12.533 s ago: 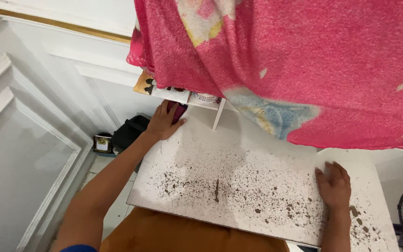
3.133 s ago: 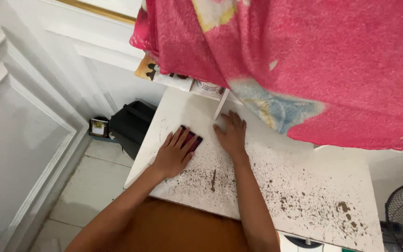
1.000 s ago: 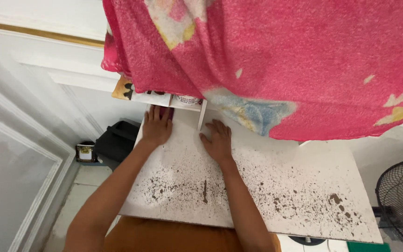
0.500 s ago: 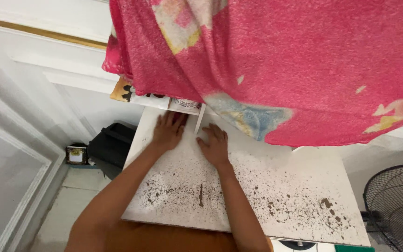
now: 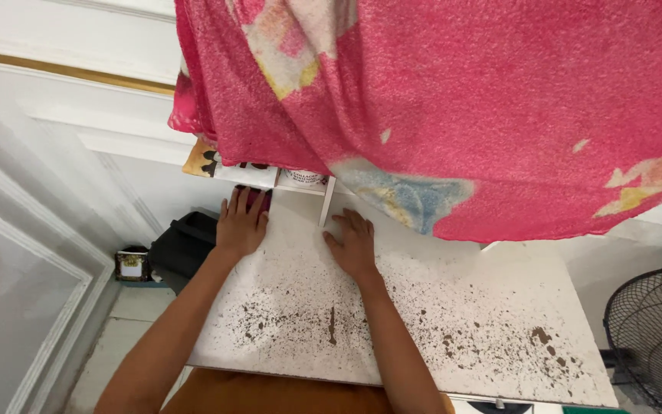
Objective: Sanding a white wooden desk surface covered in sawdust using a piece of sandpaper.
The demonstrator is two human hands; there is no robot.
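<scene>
Cloth (image 5: 258, 201), dark and soft, lies under the left hand (image 5: 240, 224) fingers, pressed flat on the tabletop (image 5: 453, 322); likely light, pinchable at any edge. Right hand (image 5: 354, 245) rests spread open.

The light is bright, soft and even, like daylight in a room, and there is no strong glare on the white tabletop (image 5: 453, 307). Under the pink cloth (image 5: 461, 100) the far edge of the top is a little darker, and the hands give only weak shadows. The picture is mostly sharp, but the wall panels (image 5: 32, 230) at the left bend and smear slightly.
</scene>
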